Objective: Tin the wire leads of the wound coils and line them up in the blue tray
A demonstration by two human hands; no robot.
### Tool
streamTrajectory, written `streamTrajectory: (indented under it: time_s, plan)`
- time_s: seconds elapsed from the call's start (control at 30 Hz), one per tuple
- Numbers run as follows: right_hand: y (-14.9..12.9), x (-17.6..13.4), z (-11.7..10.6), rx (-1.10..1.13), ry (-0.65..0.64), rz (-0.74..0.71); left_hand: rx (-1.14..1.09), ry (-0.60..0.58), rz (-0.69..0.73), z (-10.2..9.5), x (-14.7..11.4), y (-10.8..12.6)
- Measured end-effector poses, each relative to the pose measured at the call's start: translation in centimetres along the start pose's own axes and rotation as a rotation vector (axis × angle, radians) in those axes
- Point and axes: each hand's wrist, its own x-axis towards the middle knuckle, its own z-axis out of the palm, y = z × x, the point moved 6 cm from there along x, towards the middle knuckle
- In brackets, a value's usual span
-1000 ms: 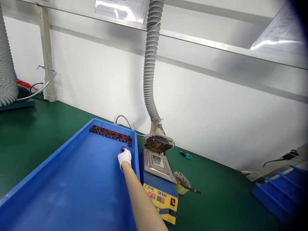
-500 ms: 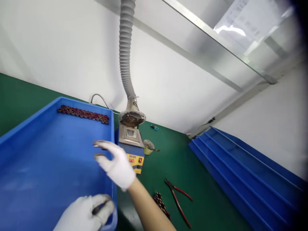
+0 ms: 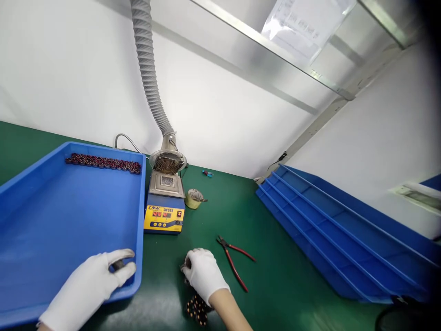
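Observation:
My right hand (image 3: 203,275), in a white glove with darkened fingertips, is over the green bench at the far end of a cluster of small dark round parts with copper-coloured dots (image 3: 196,310). Its fingers are curled in; what they pinch, if anything, is hidden. My left hand (image 3: 98,280), gloved too, is inside the blue tray (image 3: 138,220) near its right wall. Thumb and fingers are bent towards each other around something dark that I cannot make out. Along the tray's far wall lie packed rows of small dark red round parts (image 3: 103,162).
Beside the tray stands a yellow-fronted heating unit (image 3: 164,219) under an extraction hose (image 3: 149,69). A small yellow cup (image 3: 193,199) is to its right. Red-handled pliers (image 3: 234,262) lie right of my right hand. Blue trays (image 3: 330,230) lean at the right.
My right hand has moved from above the tray's right edge down to the parts on the bench. My left hand stays in the tray. The camera view has shifted.

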Motion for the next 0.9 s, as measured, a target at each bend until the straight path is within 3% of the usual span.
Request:
streamTrajectory:
  time_s: [0.1,0.3,0.37,0.43,0.53,0.6,0.67,0.73,0.8,0.9]
  plan:
    - [-0.8,0.7,-0.2,0.005,0.015,-0.023,0.082,-0.054,0.052,-0.1,-0.2,0.9]
    - [-0.3,1.0,-0.9,0.107,0.057,-0.081,0.118,-0.038,-0.033,-0.5,0.2,2.7]
    - [-0.2,1.5,-2.7,0.376,0.112,-0.078,0.044,-0.014,-0.083,-0.6,0.6,3.8]
    - [-0.6,2.0,-5.5,0.842,0.182,-0.107,-0.03,0.064,-0.081,-1.3,1.2,5.8]
    - [-1.9,2.0,-10.6,1.433,0.306,-0.258,0.01,0.32,0.109,-3.1,2.0,10.9]
    - [-2.6,1.3,-13.4,1.597,0.429,-0.354,0.121,0.494,0.293,-3.8,2.2,14.5]
    - [-2.9,0.2,-15.0,1.64,0.562,-0.357,0.18,0.641,0.438,-4.0,2.3,16.9]
    - [-2.9,-0.8,-15.7,1.611,0.67,-0.326,0.13,0.763,0.532,-4.0,2.4,17.8]
    - [-2.9,-1.3,-16.0,1.594,0.698,-0.35,-0.004,0.8,0.599,-3.9,2.9,17.6]
    - [-3.0,-0.8,-15.9,1.784,0.522,-0.446,-0.336,0.71,0.629,-3.4,4.3,16.7]
